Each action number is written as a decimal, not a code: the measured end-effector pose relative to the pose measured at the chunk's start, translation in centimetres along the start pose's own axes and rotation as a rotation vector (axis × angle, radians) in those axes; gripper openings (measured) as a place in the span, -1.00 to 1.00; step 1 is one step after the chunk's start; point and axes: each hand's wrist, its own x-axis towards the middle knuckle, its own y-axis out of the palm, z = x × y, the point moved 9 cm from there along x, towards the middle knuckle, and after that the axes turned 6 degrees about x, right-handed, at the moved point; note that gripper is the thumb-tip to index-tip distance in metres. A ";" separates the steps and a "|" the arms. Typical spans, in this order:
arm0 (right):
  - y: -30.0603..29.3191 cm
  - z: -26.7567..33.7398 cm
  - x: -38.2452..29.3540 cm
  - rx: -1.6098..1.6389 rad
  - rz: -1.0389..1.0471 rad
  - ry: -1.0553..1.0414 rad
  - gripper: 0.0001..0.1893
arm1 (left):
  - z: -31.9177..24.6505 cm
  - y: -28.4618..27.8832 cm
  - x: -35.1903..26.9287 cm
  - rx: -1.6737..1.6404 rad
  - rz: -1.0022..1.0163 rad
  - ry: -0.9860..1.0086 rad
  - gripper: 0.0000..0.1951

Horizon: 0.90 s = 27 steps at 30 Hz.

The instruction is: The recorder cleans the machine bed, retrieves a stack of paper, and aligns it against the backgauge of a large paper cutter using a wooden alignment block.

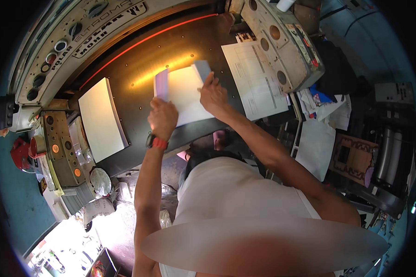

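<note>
A stack of white paper (189, 91) lies before me on the dark bed (138, 124) of a Polar Mohr paper guillotine. Its left and right edges bend up in bluish flaps, blurred at the top. My left hand (163, 117), with a red-strapped watch (156, 141) at the wrist, grips the near end of the left flap. At the right flap, my right hand (214, 94) holds the edge with the index finger stretched along it. Another white paper stack (102, 119) rests to the left, and printed sheets (254, 79) lie to the right.
A red light line (149, 41) crosses the bed beyond the paper. Control panels (60, 149) and a raised side housing (280, 45) flank the bed. A red-handled cutter knife (308, 52) sits on the right housing. Loose papers (317, 149) and a machine with rollers (388, 155) stand farther right.
</note>
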 end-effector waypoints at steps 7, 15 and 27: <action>-1.1 -5.7 4.7 0.282 0.185 0.144 -0.64 | 4.8 -0.1 4.8 -0.147 -0.028 -0.143 -0.60; -8.8 -4.0 -2.3 1.103 0.041 -0.132 -0.70 | 11.6 -2.9 -1.2 -1.554 0.122 -0.089 -0.74; -6.1 -4.8 -5.4 1.169 -0.062 -0.182 -0.51 | 11.7 -3.6 -3.2 -1.234 -0.192 0.004 -0.68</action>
